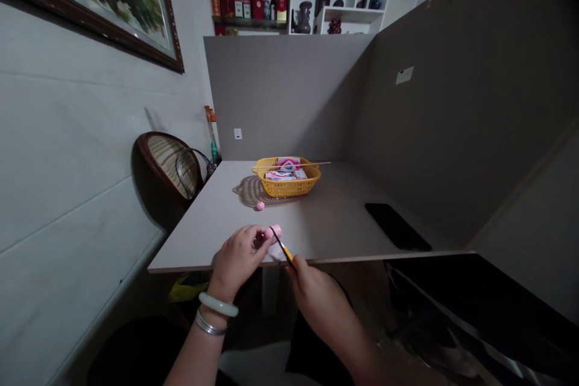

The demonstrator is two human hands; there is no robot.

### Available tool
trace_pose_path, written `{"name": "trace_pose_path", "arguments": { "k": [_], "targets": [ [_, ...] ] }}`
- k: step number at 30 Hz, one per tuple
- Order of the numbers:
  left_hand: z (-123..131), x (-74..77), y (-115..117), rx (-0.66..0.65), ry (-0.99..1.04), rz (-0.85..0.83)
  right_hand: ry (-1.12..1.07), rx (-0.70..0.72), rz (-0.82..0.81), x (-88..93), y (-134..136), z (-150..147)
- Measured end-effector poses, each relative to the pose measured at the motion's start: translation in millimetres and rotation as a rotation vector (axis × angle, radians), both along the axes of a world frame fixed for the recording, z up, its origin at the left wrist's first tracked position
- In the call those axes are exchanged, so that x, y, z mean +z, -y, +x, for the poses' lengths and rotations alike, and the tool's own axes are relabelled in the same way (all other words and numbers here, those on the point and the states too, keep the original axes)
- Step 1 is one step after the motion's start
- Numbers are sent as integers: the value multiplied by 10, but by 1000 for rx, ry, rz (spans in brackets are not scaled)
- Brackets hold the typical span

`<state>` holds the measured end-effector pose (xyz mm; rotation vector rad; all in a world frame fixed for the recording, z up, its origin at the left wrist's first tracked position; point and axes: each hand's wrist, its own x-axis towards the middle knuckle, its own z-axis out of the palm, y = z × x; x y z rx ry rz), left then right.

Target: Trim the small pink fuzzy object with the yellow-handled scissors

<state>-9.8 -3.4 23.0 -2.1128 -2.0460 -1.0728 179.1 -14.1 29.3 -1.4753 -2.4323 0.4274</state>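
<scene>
My left hand (242,253), with a pale bangle and silver bracelets at its wrist, pinches a small pink lump (274,231) near the table's front edge. The lump looks soft and roughly cylindrical; its exact material I cannot tell. My right hand (316,295) is closed around the yellow-and-black handle of a thin, dark-bladed knife-like tool (281,244). Its blade lies against or just in front of the pink lump. Something whitish and crumpled (275,253) lies under the fingers. Farther back on the table rests a small pink ball (260,206).
A yellow basket (289,189) with colourful packets stands at the back of the grey table (203,217), a thin stick across its rim. A flat black object (395,226) lies at the right. Grey partitions (289,96) enclose the table; a wicker-backed chair (167,163) stands left.
</scene>
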Motion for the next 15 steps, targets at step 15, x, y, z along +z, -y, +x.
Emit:
{"name": "trace_pose_path", "arguments": {
  "k": [15],
  "targets": [
    [17,-13,4,-7,11,77,22,20,-37,27,11,-31]
  ]
}}
